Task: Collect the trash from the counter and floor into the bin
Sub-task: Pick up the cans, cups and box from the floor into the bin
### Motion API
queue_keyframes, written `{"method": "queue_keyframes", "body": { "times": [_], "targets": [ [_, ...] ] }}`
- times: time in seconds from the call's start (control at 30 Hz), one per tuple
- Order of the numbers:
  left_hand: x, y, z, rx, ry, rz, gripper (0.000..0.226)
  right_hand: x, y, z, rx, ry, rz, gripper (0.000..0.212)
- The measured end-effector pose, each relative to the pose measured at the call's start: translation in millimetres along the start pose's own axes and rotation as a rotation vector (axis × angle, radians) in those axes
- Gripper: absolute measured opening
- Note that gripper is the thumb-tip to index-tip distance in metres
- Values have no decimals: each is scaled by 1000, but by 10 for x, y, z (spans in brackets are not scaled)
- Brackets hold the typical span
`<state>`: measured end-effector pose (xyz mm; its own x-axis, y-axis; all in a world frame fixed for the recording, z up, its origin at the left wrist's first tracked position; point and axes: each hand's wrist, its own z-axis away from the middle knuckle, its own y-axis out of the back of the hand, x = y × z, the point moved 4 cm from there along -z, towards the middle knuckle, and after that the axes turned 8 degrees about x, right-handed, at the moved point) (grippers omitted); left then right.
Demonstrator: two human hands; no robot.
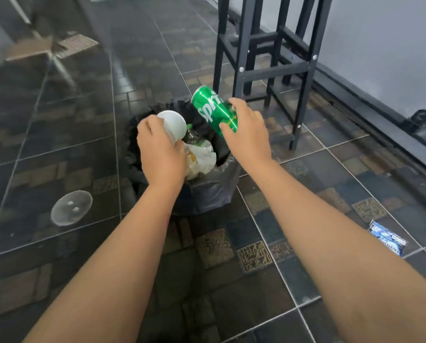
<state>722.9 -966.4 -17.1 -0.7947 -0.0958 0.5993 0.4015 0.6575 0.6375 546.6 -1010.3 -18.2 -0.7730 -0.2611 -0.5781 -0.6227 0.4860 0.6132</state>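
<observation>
While both hands reach over the bin, two bits of trash lie loose on the floor (58,268) nearer the person: a blue wrapper (386,237) well off to the right, toward the wall-side edge, and a clear plastic lid (70,206) to the left, near the bin.

The bin (207,191), lined with a black bag, already holds crumpled paper and what looks like a bottle. Above it, the left hand (161,154) has its fingers clamped round a white cup (173,123), and the right hand (249,134) has its fingers clamped round the lower end of a tilted green can (213,108).

The can hangs over the bin's far rim, not its middle. Let go there, it could clip the rim and roll under the black stool (263,58) just behind. The light cup could bounce off the heaped paper and tip out.

The hands hide much of the bin's mouth, so how full it is stays unclear. Whether the can is empty cannot be told. No counter is in view.
</observation>
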Motion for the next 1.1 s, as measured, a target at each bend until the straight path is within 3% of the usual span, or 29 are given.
{"method": "queue_keyframes", "body": {
  "times": [0.2, 0.37, 0.7, 0.93, 1.1],
  "targets": [
    [-301, -102, 9, -114, 22, -126, 43, -150, -355, -89, -99, 30, 25, 37],
    [-459, -195, 69, -201, 26, -145, 25, -22, -498, 57, -214, 73, 154, 30],
    [-103, -228, 351, -203, -183, -108, 45, 267, -118, 289, -205, 82, 126, 39],
    [917, -612, 1061, -232, -486, 122, 42, 1195, 724, 733, -16, -143, 227, 35],
    [1408, -1134, 1869, -461, -587, 201, 43, 2037, 1354, 1234, 21, -372, 420, 35]
  ]
}}
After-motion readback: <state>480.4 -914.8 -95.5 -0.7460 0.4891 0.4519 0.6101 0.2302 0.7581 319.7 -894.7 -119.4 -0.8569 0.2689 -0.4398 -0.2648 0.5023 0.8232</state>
